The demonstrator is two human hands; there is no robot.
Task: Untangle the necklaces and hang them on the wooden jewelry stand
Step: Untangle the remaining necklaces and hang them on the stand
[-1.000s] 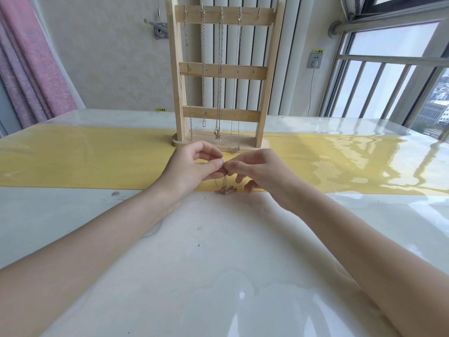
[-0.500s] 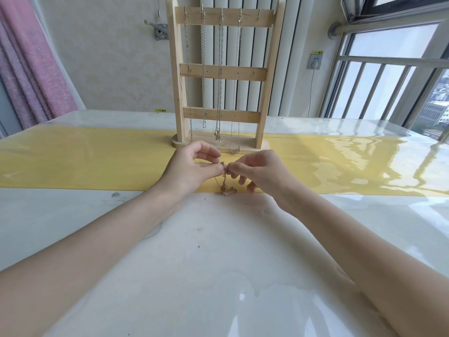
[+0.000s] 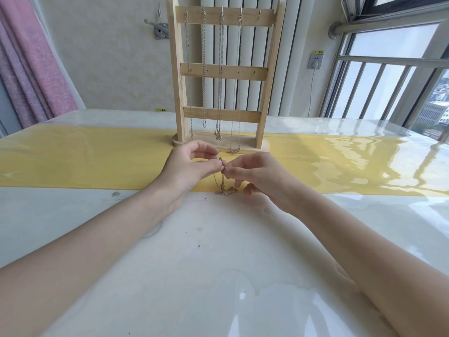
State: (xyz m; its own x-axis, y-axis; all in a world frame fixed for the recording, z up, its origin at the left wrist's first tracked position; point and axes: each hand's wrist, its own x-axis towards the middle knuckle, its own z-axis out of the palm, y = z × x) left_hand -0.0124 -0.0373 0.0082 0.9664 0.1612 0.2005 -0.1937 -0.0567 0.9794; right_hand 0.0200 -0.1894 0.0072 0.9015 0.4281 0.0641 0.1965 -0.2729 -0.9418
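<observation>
A thin gold necklace point(image 3: 222, 183) dangles between my hands, its lower end bunched on the table at the yellow strip's near edge. My left hand point(image 3: 187, 169) pinches its top with thumb and forefinger. My right hand point(image 3: 257, 176) pinches the same spot from the other side, fingertips almost touching the left's. Just behind them stands the wooden jewelry stand point(image 3: 224, 71), with three crossbars and hooks on the top bar. Several chains point(image 3: 220, 76) hang from those hooks; the hook at the far right is bare.
The glossy white table point(image 3: 206, 263) has a yellow strip point(image 3: 85, 159) running across it under the stand. A pink curtain point(image 3: 31, 64) hangs at the left, a radiator behind the stand, and windows with railings point(image 3: 388, 76) at the right.
My hands have lifted the necklace's top a little and drawn slightly apart, so more of the chain hangs down between them. The stand and its chains have not moved.
</observation>
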